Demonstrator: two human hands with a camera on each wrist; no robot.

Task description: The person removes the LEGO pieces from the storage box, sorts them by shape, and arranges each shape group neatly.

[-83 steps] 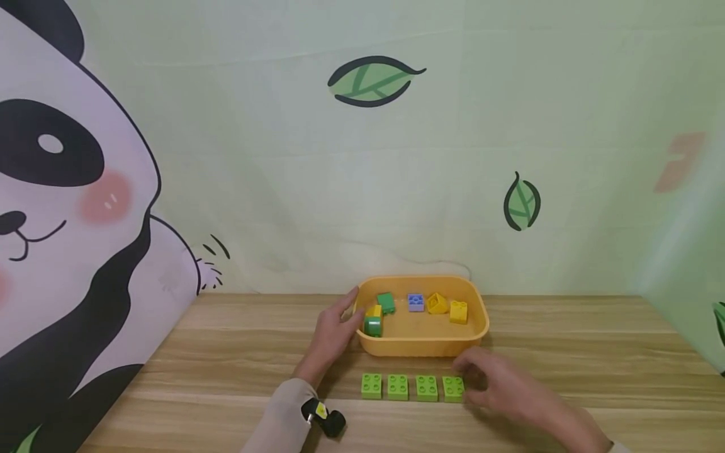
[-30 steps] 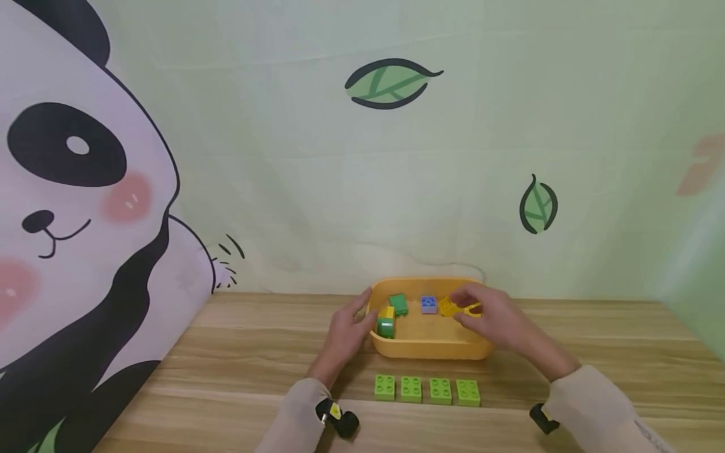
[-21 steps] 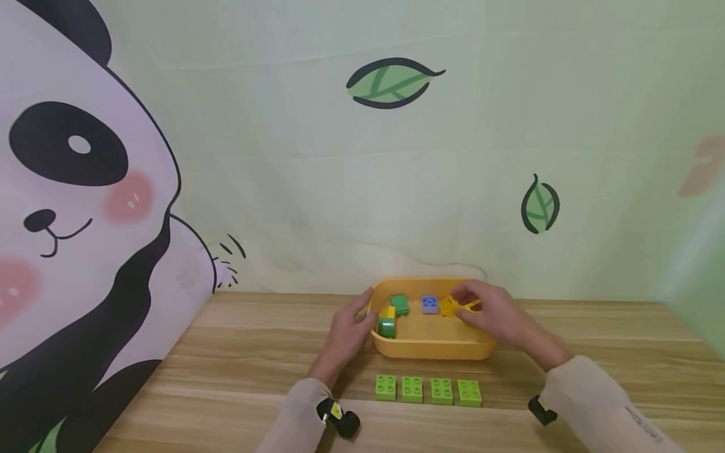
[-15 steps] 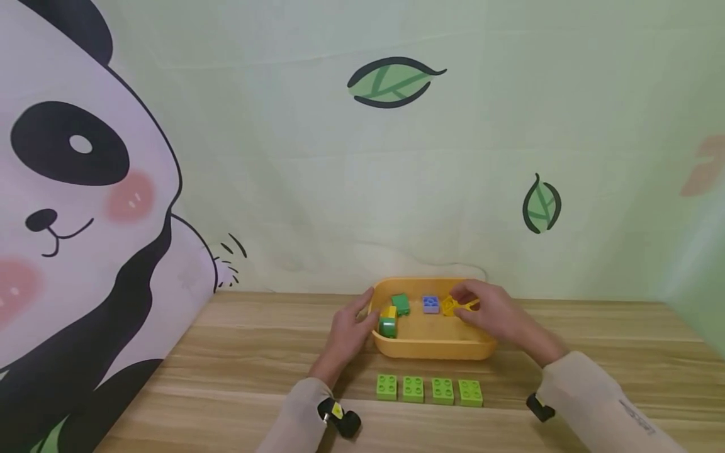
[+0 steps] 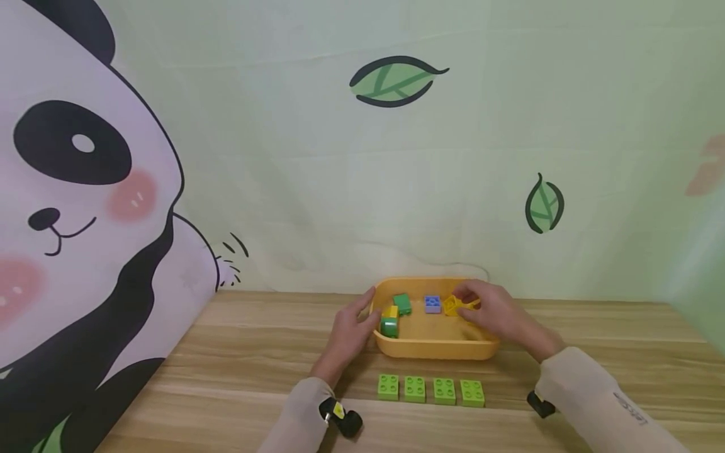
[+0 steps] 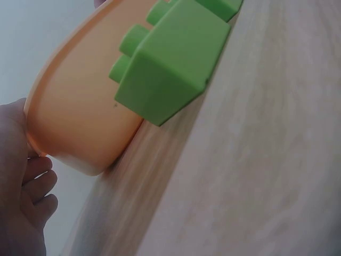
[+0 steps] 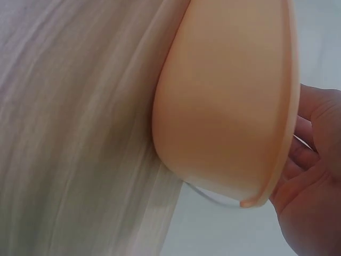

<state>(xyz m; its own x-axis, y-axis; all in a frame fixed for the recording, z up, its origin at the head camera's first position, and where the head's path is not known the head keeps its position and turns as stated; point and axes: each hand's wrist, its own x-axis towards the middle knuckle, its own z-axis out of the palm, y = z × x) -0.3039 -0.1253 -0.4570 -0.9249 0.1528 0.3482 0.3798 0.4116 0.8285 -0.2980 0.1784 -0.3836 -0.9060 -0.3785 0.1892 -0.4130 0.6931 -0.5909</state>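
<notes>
The fingers (image 5: 472, 287) of the right hand (image 5: 502, 309) are curled toward the thumb, and between them a yellow brick (image 5: 474, 304) appears to be pinched; how firmly cannot be told, since much of it is covered. It is found inside the orange tray (image 5: 433, 350), at the right end, with a second yellow brick (image 5: 451, 306) just to its left. A few seconds ago the right hand was seen beside the rightmost lime brick (image 5: 472, 393); since then it has been brought into the tray, and the gap at the fingertips has been slightly narrowed. By this, the work is judged to have been shifted from the row to the tray's contents. Farther left, a purple brick (image 5: 432, 304), a dark green brick (image 5: 402, 304) and a rounded green piece (image 5: 389, 326) are left untouched. The tray's left end is held, as before, by the left hand (image 5: 349, 330), its thumb at the rim. In front, four lime bricks (image 5: 415, 389) are lined up, studs upward and apart, on the wooden table (image 5: 226, 340).
</notes>
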